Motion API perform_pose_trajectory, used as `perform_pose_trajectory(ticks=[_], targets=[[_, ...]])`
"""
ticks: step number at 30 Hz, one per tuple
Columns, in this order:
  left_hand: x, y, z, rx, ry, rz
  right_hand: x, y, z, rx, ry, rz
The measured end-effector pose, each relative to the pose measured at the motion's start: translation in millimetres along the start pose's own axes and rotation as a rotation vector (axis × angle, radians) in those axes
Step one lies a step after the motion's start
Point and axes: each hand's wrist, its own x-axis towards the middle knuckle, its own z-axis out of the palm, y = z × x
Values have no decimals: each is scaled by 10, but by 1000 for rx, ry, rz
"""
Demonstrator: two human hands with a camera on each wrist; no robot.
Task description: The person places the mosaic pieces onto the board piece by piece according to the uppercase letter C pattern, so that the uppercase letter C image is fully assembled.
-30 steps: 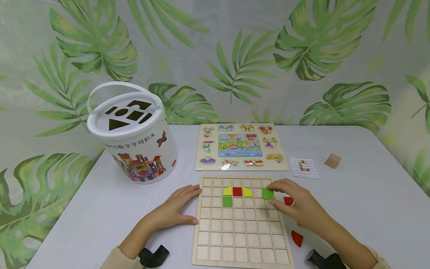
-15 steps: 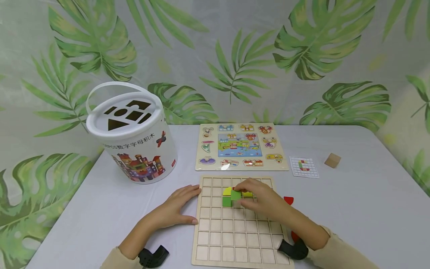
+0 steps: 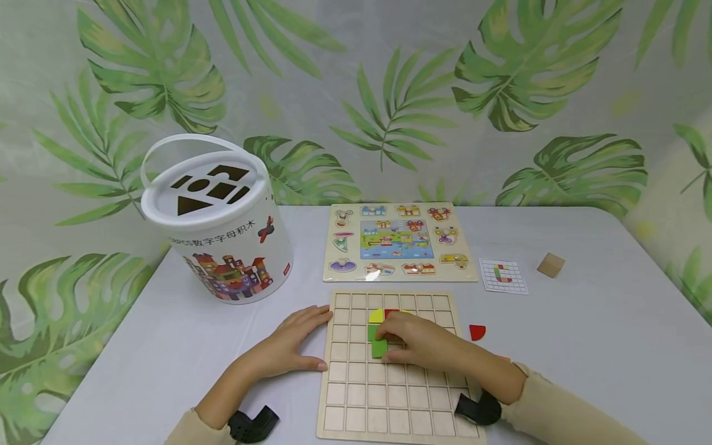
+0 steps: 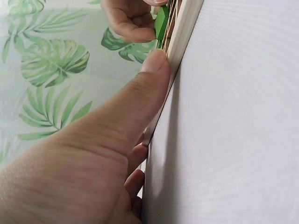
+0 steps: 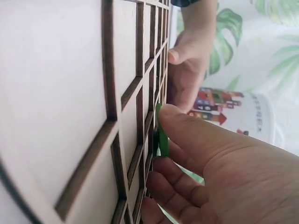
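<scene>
My right hand [image 3: 419,340] pinches a green square tile [image 3: 379,350] between thumb and fingers, tilted low over the wooden grid board [image 3: 358,395]. The held tile sits just below another green square [image 3: 371,332] in the head view. Above that, a yellow quarter-circle tile [image 3: 376,316] and a red square [image 3: 392,313] lie in one row; my right hand partly covers a second yellow piece [image 3: 406,311]. With fingers spread, my left hand [image 3: 286,346] rests against the board's left edge. Its thumb [image 4: 152,77] touches that edge in the left wrist view.
A white bucket [image 3: 278,247] with a slotted lid stands back left. Behind the grid lie a picture puzzle board [image 3: 345,244], a small pattern card [image 3: 503,276] and a wooden cube [image 3: 551,265]. A red quarter piece [image 3: 477,332] lies right of the grid.
The right hand has carried the green square leftward across the grid, then down to just below the other green tile. My left hand has stayed at the board's edge.
</scene>
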Motion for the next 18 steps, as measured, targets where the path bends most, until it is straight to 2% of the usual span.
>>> perform_pose_trajectory(ticks=[11,18], targets=[[-1,-8,3,-7,2,-7,14,28,31,1,-11,-34],[-3,-10,4,-5,0,-18,14,6,30,-39,-2,-79]])
